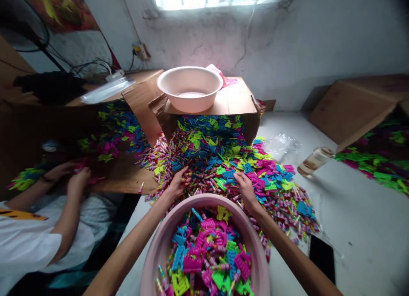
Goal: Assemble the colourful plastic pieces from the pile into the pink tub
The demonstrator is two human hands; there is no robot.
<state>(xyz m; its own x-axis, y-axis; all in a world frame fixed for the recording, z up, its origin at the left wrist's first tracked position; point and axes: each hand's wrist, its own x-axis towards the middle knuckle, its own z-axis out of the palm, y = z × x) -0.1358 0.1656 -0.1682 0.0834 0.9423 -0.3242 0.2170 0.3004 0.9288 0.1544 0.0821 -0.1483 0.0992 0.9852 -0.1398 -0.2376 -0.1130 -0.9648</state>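
Beyond the rim of a large pink basin (153, 245), both my hands are over a heap of small colourful parts. My left hand (180, 182) has its fingers curled at the striped tubes (201, 179); whatever is between them is too small to make out. On the right, my right hand (245, 188) has thumb and fingertips together at the edge of a blue plastic piece (228, 174). Pink, blue, green and yellow plastic pieces (207, 245) mixed with striped tubes fill the basin.
An empty pale basin (191, 98) rests on a cardboard box (236, 101) spilling parts. To the right are a bottle (315, 161), a black phone (322, 257) and another box (351, 104). At the left, another person's hands (78, 174) hold pink pieces.
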